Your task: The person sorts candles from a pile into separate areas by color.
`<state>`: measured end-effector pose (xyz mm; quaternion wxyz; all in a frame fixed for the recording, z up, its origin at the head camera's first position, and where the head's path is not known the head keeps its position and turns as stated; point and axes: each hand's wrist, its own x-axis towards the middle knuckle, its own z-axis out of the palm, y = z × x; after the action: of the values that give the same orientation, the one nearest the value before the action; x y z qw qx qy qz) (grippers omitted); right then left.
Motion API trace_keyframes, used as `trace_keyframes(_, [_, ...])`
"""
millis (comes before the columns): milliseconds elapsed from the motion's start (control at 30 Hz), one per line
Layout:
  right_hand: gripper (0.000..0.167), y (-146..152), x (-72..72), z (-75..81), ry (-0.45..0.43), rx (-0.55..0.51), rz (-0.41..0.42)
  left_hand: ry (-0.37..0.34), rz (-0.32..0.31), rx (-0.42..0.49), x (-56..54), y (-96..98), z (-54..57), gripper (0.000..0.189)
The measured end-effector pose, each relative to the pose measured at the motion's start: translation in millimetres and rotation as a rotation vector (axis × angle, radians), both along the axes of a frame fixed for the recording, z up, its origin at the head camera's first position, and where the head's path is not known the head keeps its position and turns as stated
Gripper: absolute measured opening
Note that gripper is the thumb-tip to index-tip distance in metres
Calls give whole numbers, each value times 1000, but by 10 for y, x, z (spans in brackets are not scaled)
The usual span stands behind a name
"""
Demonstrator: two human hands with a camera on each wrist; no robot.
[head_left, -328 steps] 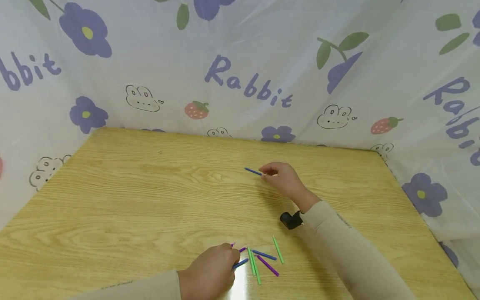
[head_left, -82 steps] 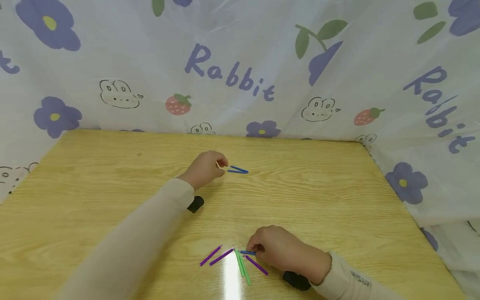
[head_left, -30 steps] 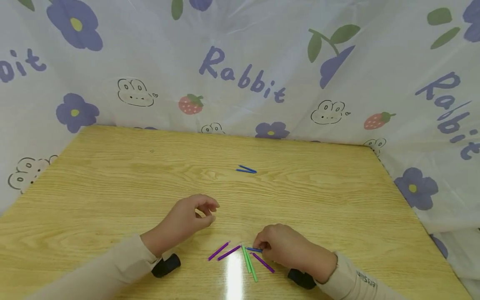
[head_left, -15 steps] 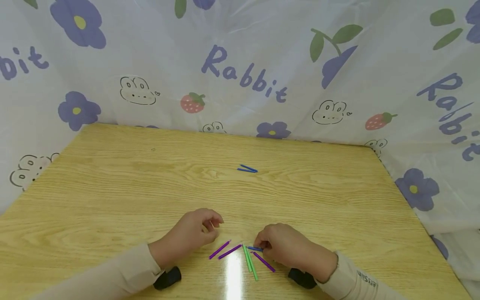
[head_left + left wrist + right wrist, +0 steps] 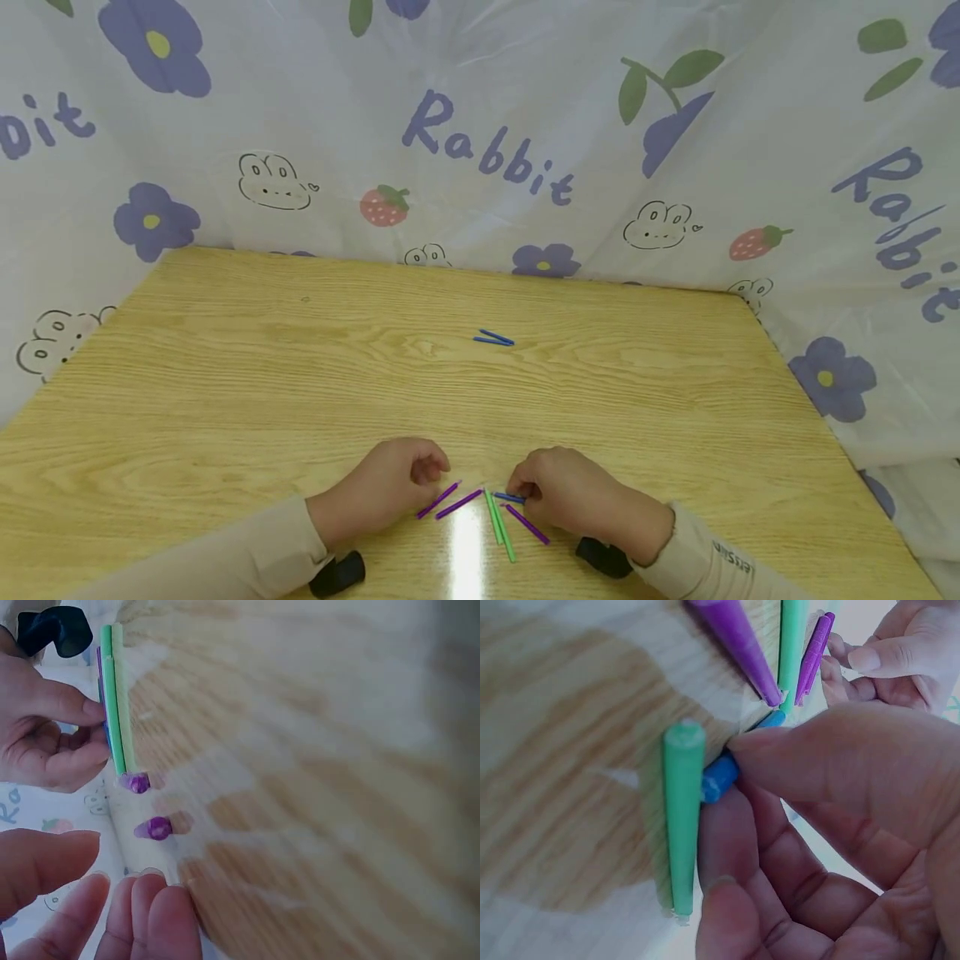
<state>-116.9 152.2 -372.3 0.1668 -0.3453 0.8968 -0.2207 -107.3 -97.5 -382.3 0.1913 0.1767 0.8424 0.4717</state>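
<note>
Near the front, my right hand [image 5: 573,493] pinches a blue candle [image 5: 721,777] between thumb and finger, low over the table. A green candle [image 5: 682,821] lies beside those fingertips in the right wrist view; the hand hides it from the head view. My left hand [image 5: 386,487] hovers with loosely curled fingers, holding nothing, next to a purple candle [image 5: 444,496] and another purple candle [image 5: 459,505]. Between the hands lie two green candles [image 5: 494,518] and a third purple candle [image 5: 527,525]. Farther back, two blue candles [image 5: 492,340] lie with their right ends together.
The wooden table [image 5: 300,375] reaches back to a white curtain [image 5: 480,75] printed with flowers and rabbits. A black wrist camera [image 5: 339,575] hangs under the left wrist, and another black wrist camera [image 5: 603,557] under the right.
Two blue candles were laid at the back, forming a V. My left hand left them and came down beside the purple candles. My right hand came forward from the back and pinches another blue candle.
</note>
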Motion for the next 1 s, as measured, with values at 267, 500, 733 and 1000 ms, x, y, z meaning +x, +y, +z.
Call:
trace_keyframes(267, [21, -7, -18, 10, -1, 5, -23, -34, -17, 1, -8, 9, -34, 16])
trace_keyframes(500, [17, 10, -35, 39, -13, 4, -96, -32, -33, -7, -5, 27, -45, 16])
trace_keyframes(733, [16, 34, -140, 90, 32, -46, -128, 14, -35, -63, -5, 73, -46, 16])
trace_keyframes(1000, [15, 45, -291, 143, 11, -84, -215, 41, -47, -102, -5, 83, -26, 15])
